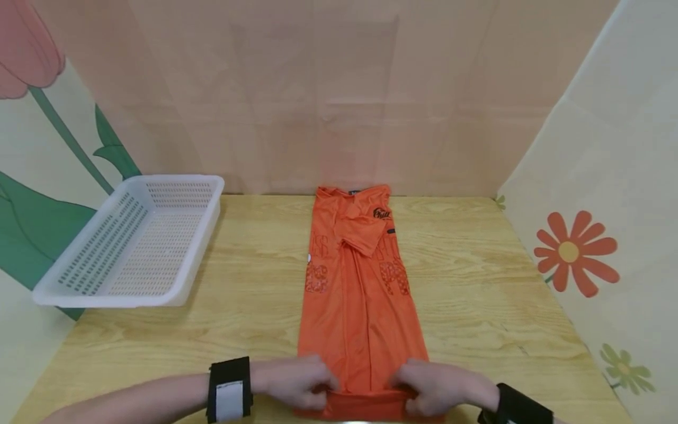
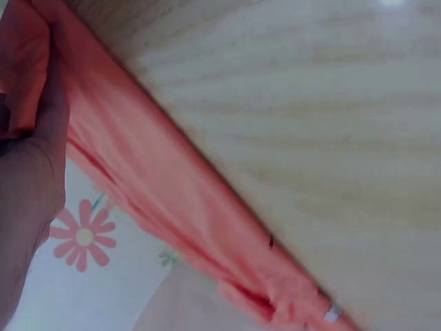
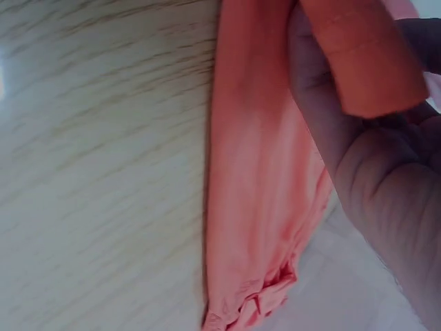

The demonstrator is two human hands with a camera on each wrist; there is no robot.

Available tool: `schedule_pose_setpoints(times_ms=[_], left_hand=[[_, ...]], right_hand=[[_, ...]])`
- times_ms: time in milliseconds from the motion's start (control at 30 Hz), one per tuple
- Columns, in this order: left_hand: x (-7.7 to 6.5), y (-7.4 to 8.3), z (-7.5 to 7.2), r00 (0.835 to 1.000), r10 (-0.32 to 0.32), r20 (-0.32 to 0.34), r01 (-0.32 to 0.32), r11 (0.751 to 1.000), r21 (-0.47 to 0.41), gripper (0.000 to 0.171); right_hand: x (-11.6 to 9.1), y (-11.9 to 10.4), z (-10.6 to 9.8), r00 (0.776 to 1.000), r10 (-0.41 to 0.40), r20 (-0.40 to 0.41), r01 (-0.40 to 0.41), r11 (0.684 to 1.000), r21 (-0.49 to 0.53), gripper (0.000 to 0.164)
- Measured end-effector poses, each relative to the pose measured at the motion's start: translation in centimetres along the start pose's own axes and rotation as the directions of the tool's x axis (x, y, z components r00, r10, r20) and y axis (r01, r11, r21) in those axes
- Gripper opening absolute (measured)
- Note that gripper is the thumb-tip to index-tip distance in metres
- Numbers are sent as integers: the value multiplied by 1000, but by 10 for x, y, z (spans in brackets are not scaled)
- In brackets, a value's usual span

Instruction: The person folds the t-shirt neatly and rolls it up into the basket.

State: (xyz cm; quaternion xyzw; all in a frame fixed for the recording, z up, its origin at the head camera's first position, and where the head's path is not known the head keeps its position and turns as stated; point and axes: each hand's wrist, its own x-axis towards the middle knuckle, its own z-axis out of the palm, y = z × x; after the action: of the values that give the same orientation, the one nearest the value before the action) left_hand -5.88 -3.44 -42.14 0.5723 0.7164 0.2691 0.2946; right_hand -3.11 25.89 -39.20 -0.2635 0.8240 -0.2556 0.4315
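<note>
An orange T-shirt (image 1: 357, 318) lies lengthwise on the table, its sides folded into a narrow strip, with one short sleeve and the collar toward the back. Its near end is turned up into a short fold. At the left of that fold, my left hand (image 1: 299, 380) grips the fabric between thumb and fingers. My right hand (image 1: 431, 383) pinches the fold's right end. In the left wrist view, the left hand (image 2: 41, 145) holds the raised hem. The right wrist view shows the turned-up fabric (image 3: 368, 62) held by the right hand (image 3: 372, 152).
A white plastic basket (image 1: 182, 282) with perforated sides stands at the table's left back. The wooden table (image 1: 466, 282) extends on both sides of the shirt. Behind it hangs a plain pinkish cloth (image 1: 344, 100), and flower-patterned sheets flank the sides.
</note>
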Motion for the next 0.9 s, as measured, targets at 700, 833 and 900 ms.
schedule_pose_setpoints(times_ms=[700,833,900], left_hand=[[9,-65,49,992,-122,43,129,950,-283,38],[5,-44,35,975,-221,31,220,929,-299,31],[1,-22,22,957,-288,17,279,909,-308,22]], right_hand=[[55,117,48,986,158,-44,-157,987,24,14],[50,113,47,980,170,-100,-168,985,31,11],[49,116,48,982,155,-112,-151,988,45,11]])
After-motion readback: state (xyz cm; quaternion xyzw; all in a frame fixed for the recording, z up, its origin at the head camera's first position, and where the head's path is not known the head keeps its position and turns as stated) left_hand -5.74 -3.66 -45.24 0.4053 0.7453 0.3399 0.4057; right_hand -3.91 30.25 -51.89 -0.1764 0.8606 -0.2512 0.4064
